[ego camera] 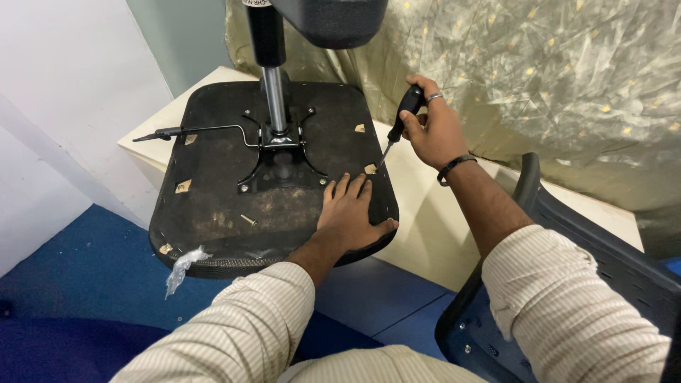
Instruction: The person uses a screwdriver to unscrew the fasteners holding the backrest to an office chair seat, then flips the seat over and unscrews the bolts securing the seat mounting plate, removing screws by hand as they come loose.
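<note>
Steadying upturned chair seat (213,206) with flat, unclenched left hand (350,213); right hand (429,131) grasping screwdriver (401,120), best kept square on corner screw.

Upturned black chair seat (227,206), underside up, lying on the pale table (425,234), black-handled screwdriver (401,124) tilted, tip at the seat's corner hole, loose screw (248,220) lying on the seat

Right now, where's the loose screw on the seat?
In the head view, the loose screw lies on the upturned seat, left of the left hand and below the metal bracket.
</note>
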